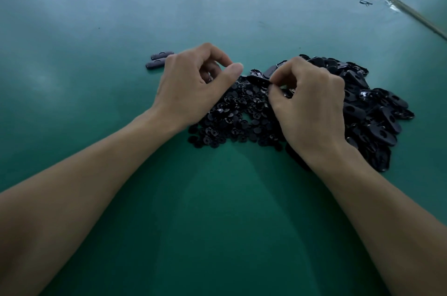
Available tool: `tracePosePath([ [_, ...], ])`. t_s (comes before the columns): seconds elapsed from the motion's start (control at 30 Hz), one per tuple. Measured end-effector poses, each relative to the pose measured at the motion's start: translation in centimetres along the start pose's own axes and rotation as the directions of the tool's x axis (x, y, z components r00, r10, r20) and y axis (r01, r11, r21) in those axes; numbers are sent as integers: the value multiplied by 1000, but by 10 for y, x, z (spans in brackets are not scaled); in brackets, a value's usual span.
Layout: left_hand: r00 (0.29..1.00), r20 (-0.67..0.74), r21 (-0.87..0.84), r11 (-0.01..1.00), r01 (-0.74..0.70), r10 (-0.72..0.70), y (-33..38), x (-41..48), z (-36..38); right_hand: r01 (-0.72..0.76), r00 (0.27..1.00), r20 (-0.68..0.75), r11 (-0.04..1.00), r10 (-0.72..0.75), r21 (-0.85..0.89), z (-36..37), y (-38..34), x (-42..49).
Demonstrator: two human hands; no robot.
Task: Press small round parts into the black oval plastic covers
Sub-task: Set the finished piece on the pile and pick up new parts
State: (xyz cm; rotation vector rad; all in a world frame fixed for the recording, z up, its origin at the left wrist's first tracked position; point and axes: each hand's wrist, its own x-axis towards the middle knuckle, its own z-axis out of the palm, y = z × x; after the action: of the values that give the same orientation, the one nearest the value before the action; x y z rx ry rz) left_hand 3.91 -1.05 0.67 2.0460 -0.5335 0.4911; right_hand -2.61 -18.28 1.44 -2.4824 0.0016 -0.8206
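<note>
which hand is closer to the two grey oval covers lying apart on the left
Left. The left hand sits right beside the two grey covers. The right hand is farther off, beyond the round parts, pinching a black cover.

The table (96,29) has a smooth green surface with a soft sheen that reflects light. The oval covers (377,111) are black plastic, glossy on the hollow side and matt on the outer side. The round parts (237,116) are black plastic with a slight gloss.
</note>
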Motion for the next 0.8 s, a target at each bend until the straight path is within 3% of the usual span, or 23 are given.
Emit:
tracePosePath([
  [0.27, 997, 54, -79, 995, -58, 62, 3, -2, 0, 197, 979, -69, 973, -190, 119, 4, -7, -5],
  [0.63, 995, 86, -245, 969, -29, 52, 2, -1, -2, 79, 995, 51, 991, -85, 107, 7, -4, -4],
  [0.8, 990, 133, -317, 948, -9, 54, -1, -1, 0, -4, 996, 83, 973, -16, 233, 5, -5, -1],
])
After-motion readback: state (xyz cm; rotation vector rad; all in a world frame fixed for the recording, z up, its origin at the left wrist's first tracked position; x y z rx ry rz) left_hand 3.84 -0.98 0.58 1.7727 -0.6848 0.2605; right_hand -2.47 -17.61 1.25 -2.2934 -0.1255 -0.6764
